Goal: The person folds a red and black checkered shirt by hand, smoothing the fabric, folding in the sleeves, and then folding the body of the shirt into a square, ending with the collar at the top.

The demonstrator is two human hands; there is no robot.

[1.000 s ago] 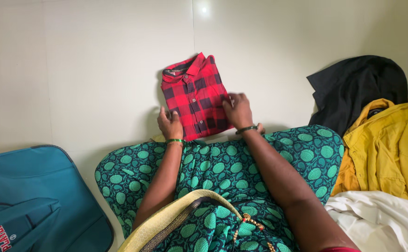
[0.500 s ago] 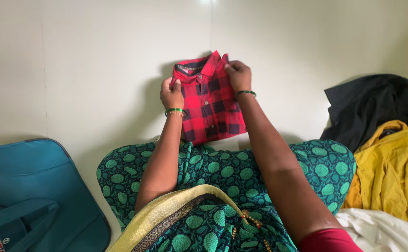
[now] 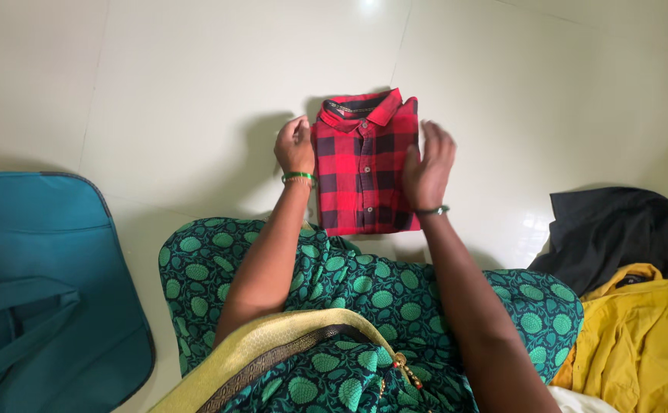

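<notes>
Head view: folded red-and-black checked shirt [image 3: 364, 164], centre frame, flat on pale floor [image 3: 158, 92]; left hand [image 3: 294, 147] and right hand [image 3: 428, 164], fingers spread loosely, flank its sides, likely squaring the fold

head cam only | worn up top, looking steeply down over the lap at the floor [image 3: 158, 99] | pretty close, arm's reach

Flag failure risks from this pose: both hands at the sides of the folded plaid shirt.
1. The left hand and right hand only flank the folded red plaid shirt; lifted by its sides, it may sag open.
2. It lies on glossy floor tiles and could slide.
3. The green patterned lap meets its near edge and may rumple it.
</notes>
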